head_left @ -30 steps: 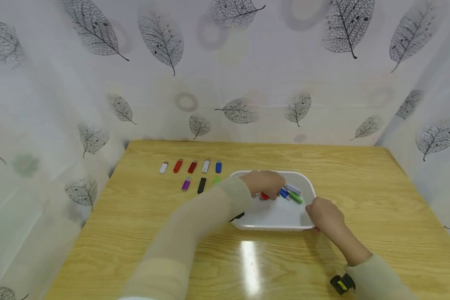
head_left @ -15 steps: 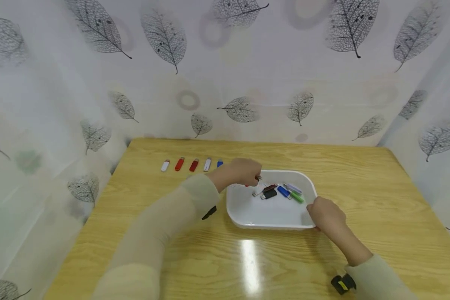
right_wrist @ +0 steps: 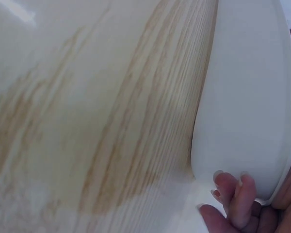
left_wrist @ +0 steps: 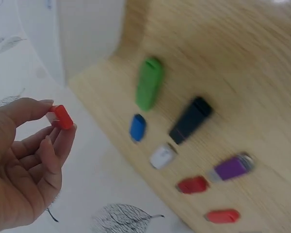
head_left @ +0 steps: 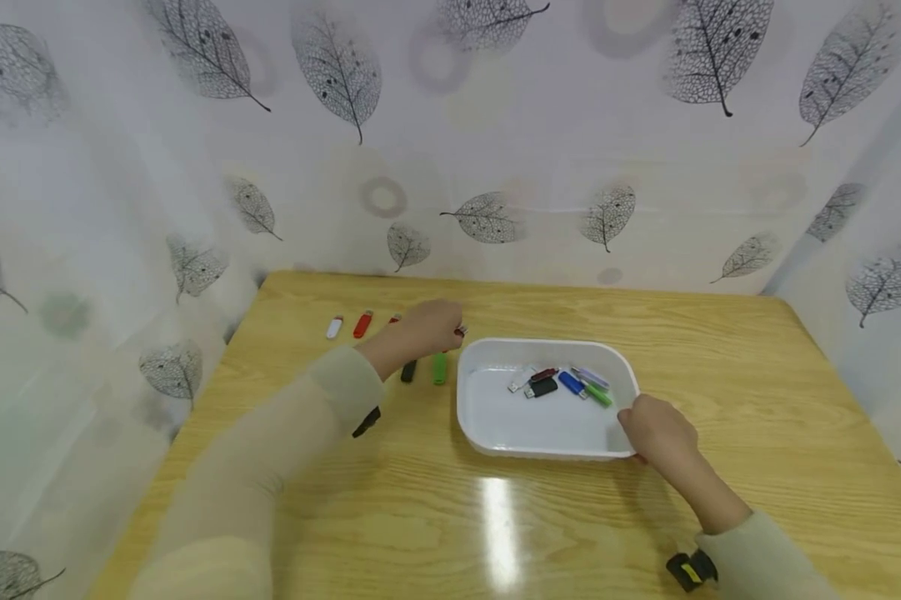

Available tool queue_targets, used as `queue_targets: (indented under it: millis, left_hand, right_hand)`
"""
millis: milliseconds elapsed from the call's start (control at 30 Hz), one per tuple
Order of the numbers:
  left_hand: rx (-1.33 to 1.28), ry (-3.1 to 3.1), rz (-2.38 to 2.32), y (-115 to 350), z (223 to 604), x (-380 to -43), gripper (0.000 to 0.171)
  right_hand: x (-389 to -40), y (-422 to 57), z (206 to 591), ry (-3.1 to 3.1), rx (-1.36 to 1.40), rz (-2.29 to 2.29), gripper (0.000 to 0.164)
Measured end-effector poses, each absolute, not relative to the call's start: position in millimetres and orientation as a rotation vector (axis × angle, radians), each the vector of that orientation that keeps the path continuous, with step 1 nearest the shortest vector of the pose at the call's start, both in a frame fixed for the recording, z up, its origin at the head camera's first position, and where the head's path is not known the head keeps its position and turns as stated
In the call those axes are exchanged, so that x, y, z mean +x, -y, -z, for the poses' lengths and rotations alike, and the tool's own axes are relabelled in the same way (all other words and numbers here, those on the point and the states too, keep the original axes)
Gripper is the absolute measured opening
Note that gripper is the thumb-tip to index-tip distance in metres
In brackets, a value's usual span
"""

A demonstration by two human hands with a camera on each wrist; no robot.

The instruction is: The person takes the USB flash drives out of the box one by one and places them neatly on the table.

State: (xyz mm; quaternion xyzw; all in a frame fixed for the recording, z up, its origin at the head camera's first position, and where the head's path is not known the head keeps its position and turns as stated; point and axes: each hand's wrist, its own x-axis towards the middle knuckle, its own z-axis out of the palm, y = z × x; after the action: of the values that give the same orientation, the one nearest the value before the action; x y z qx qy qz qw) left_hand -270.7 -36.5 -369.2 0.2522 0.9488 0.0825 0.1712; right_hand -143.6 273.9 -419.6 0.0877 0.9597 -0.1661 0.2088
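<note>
My left hand [head_left: 429, 325] is raised above the far left of the table. Between its thumb and fingers it pinches a red USB flash drive [left_wrist: 60, 117], whose metal plug shows in the head view. Below it lie a green flash drive [left_wrist: 149, 83], a black one, a blue flash drive [left_wrist: 137, 127], a white one, a purple flash drive [left_wrist: 234, 166] and two red ones. My right hand [head_left: 660, 427] grips the right rim of a white plastic bin [head_left: 533, 429], fingers against its outer wall. In the bin lie several more flash drives, among them a blue flash drive [head_left: 572, 384].
The wooden table [head_left: 390, 517] runs back to a leaf-patterned curtain [head_left: 495, 150]. At the far left are a white flash drive [head_left: 334, 327] and a red flash drive [head_left: 363, 324]. A black strap piece [head_left: 692, 571] hangs by the right wrist.
My left hand has come out of the bin with the red flash drive and moved left, over the laid-out drives. The right hand has stayed on the bin's rim.
</note>
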Motion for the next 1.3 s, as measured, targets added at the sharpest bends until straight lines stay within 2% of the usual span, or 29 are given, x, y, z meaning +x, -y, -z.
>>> queue_targets:
  millis: [233, 533, 767, 1100, 1300]
  left_hand:
    - [0.68, -2.752, -0.232, 77.6, 373.4, -269.0, 0.01]
    - [0.401, -2.757, -0.316, 127.4, 396.6, -264.4, 0.03]
    - [0.239, -2.765, -0.252, 162.2, 404.7, -260.8, 0.031]
    - [0.162, -2.801, -0.309, 182.0, 421.5, -264.1, 0.032]
    - [0.172, -2.813, -0.358, 189.1, 434.0, -265.5, 0.022]
  right_hand:
    - [-144.1, -271.7, 421.3, -2.675, 0.256, 0.476, 0.032]
    - [-135.4, -274.2, 423.4, -2.674, 0.262, 0.483, 0.031]
    - [-135.4, -270.5, 425.5, -2.688, 0.246, 0.487, 0.031]
    - [-137.6, -271.6, 421.9, -2.701, 0.246, 0.476, 0.03]
    - [-141.1, -273.3, 420.4, -2.703, 0.227, 0.473, 0.031]
